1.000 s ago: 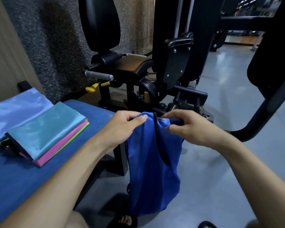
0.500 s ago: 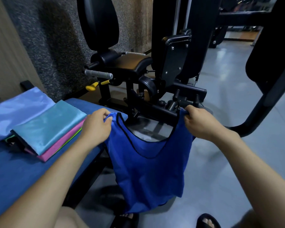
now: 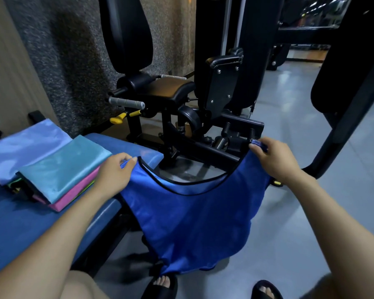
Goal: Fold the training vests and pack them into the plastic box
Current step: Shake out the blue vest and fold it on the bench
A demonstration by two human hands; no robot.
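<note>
A royal-blue training vest (image 3: 192, 219) with black trim hangs spread out in the air in front of me, its neckline facing up. My left hand (image 3: 115, 175) pinches its left shoulder strap over the bench edge. My right hand (image 3: 274, 160) pinches the right shoulder strap. The vest's lower hem hangs down near my sandalled feet. A stack of folded vests (image 3: 61, 169), teal on top of pink and green, lies on the blue padded bench (image 3: 20, 229) to my left. No plastic box is in view.
A light-blue folded cloth (image 3: 24, 147) lies behind the stack. A black gym machine (image 3: 203, 108) with a seat and yellow lever stands just beyond the bench. A thick black machine arm (image 3: 343, 117) slants down at the right. Grey floor lies below and to the right.
My hands have drawn apart, stretching the bunched vest out wide by its shoulder straps. The left hand has moved over the bench edge.
</note>
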